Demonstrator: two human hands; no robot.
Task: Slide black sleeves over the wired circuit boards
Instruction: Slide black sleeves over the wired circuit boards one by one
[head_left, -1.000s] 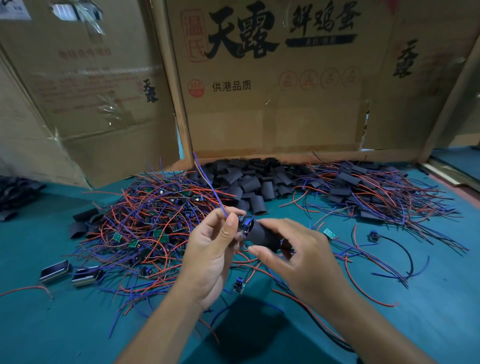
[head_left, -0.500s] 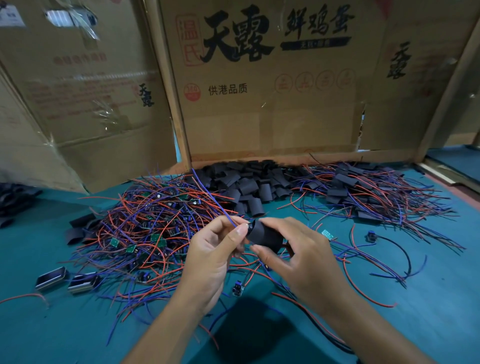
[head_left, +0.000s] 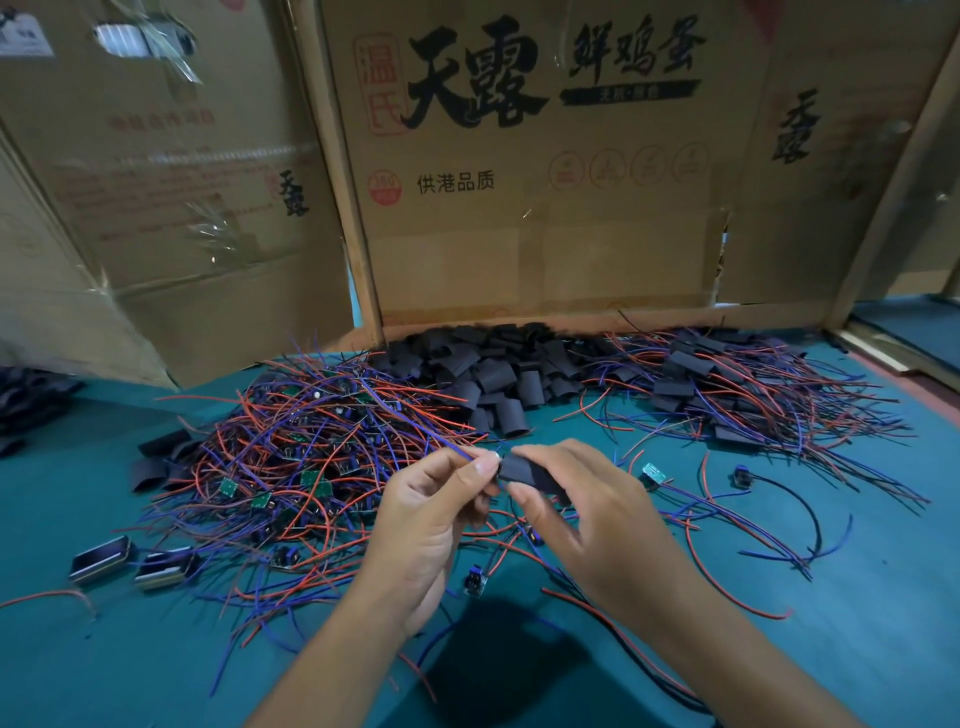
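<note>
My right hand (head_left: 582, 514) grips a black sleeve (head_left: 524, 470) between thumb and fingers, just above the green table. My left hand (head_left: 431, 509) pinches the end of a wired circuit board at the sleeve's left mouth; the board itself is almost wholly hidden inside the sleeve. Its blue and red wires (head_left: 415, 415) run up and to the left from my left fingertips. A heap of bare wired boards (head_left: 291, 467) lies at the left. Loose black sleeves (head_left: 483, 374) are piled at the back centre. Sleeved boards with wires (head_left: 727, 395) lie at the back right.
Cardboard boxes (head_left: 545, 208) wall off the back of the green table (head_left: 857, 649). Two small metal-edged parts (head_left: 135, 564) lie at the front left. A few single wired boards (head_left: 652, 475) and a black cable (head_left: 800, 504) lie to the right of my hands.
The sleeve has gone further over the board: the board's end showed at the sleeve's left mouth a second ago and is now nearly covered. Both hands stayed close together.
</note>
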